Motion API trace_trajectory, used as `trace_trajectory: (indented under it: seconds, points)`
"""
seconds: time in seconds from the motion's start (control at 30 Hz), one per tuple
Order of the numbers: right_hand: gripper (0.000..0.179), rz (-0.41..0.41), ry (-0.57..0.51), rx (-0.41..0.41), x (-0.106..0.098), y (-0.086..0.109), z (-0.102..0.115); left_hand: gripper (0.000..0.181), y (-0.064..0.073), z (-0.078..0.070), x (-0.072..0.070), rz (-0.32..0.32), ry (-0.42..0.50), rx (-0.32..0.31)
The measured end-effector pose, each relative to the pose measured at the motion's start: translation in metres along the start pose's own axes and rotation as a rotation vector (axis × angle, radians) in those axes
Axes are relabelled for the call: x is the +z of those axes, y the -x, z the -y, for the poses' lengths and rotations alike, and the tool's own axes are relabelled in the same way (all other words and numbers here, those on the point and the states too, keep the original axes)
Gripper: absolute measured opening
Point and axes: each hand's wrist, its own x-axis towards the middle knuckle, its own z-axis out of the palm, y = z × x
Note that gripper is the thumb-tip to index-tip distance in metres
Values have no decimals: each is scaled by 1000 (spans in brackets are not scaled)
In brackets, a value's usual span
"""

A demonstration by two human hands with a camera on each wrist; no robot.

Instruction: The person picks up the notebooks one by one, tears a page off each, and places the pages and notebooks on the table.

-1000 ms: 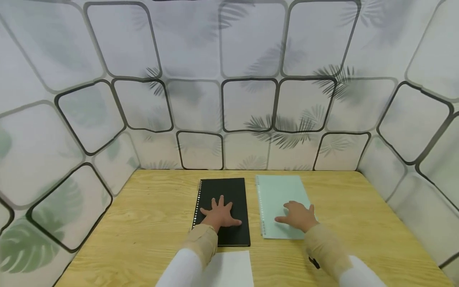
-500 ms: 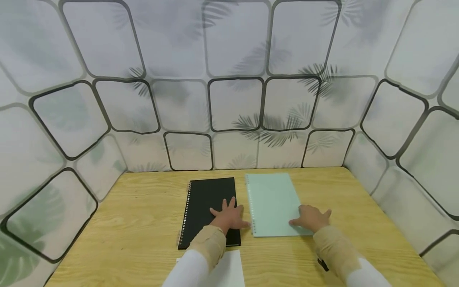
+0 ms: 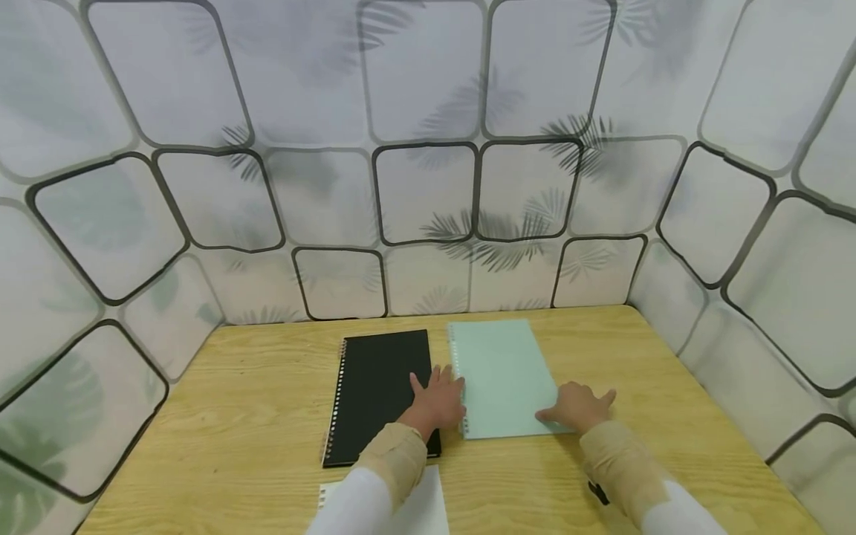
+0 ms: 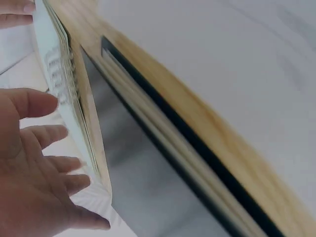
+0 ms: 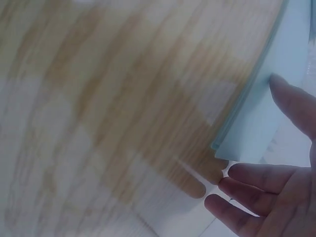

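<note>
L hand [image 3: 438,403] spread, by black nb [image 3: 377,390] & mint nb [image 3: 504,379]; R hand [image 3: 580,406] loose, thumb on latter

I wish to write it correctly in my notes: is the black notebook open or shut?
Shut: the black notebook lies flat; in the left wrist view, page edges show between its covers.

Left hand [image 3: 438,401] splay-fingered, right hand [image 3: 579,406] thumb-inward

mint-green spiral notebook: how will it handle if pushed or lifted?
The mint-green spiral notebook is low and flat, so it should slide rather than tip. Coil-bound along one edge only, it may fan open if lifted by the cover alone. It looks thin, so probably light.
</note>
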Motion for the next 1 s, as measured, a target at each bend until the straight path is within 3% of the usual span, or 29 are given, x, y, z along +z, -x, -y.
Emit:
trace_trajectory:
  seconds: [0.2, 0.43, 0.7, 0.9, 1.0]
  points:
    - [56, 8, -13, 3, 3, 1, 0, 50, -3, -8, 6, 63, -15, -20]
    - [42, 36, -82, 37, -2, 1, 1, 58, -7, -12, 10, 53, -55, -28]
    - [40, 89, -173, 100, -2, -7, -3, 65, -7, -14, 11, 54, -91, -20]
    - [40, 64, -229, 106, -6, -4, -4, 68, -7, -15, 11, 59, -110, -19]
    - [34, 65, -240, 108, -8, -2, -4, 71, -6, -17, 12, 27, -142, -12]
